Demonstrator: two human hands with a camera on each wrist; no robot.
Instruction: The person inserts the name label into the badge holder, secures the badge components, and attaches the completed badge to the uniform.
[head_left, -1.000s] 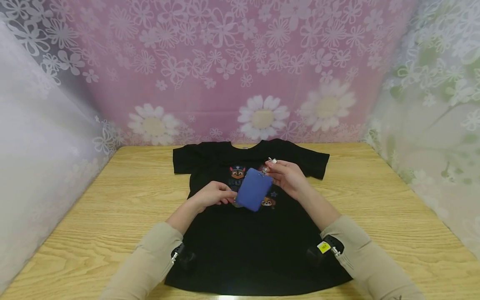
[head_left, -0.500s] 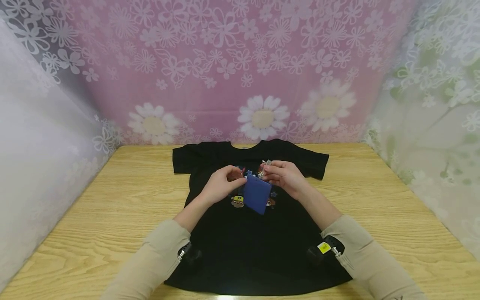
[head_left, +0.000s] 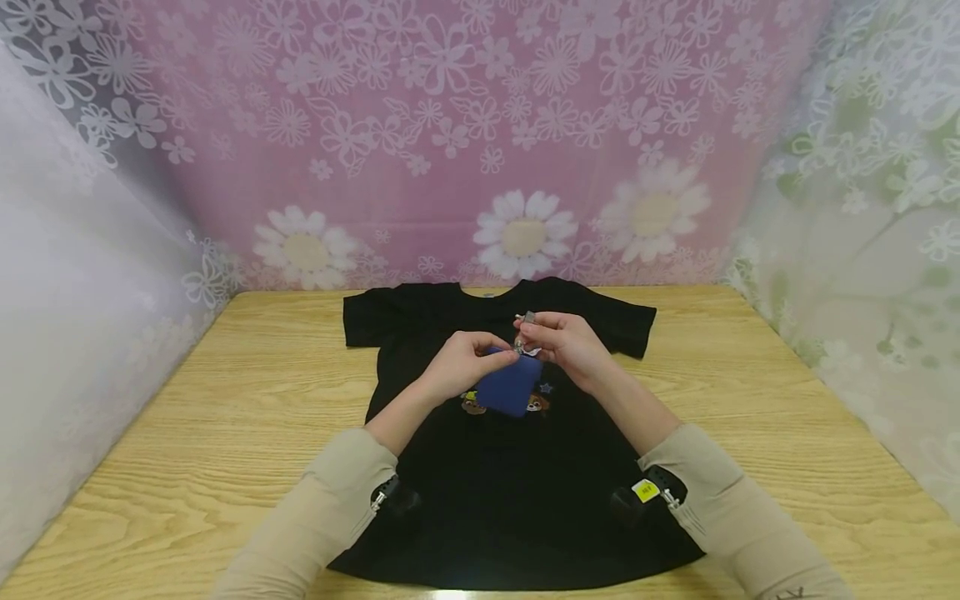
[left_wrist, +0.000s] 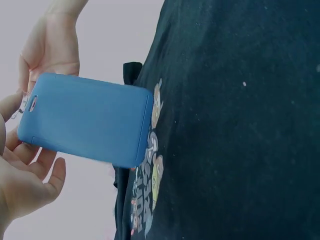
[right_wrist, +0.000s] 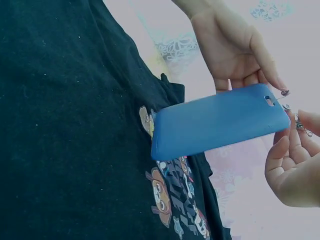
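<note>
A blue card holder (head_left: 508,385) with a slot near its top edge hangs tilted between both hands, above the print on a black T-shirt (head_left: 487,500). My left hand (head_left: 461,364) pinches a small metal ring near the slot with thumb and fingertips. My right hand (head_left: 567,343) holds a metal clasp (head_left: 528,317) between thumb and forefinger. In the right wrist view, the metal pieces (right_wrist: 299,121) stand just off the slotted edge, at the right hand's fingertips. Whether they run through the slot is too small to tell.
The T-shirt lies spread on a wooden table (head_left: 247,417), neck toward the back, cartoon dog faces on its chest. A pink flowered curtain (head_left: 420,150) rises behind the table. Pale floral sheets stand at both sides.
My left hand has moved from the card holder's lower left side up to its top edge and right to the metal parts. My right hand has shifted slightly left with the clasp.
</note>
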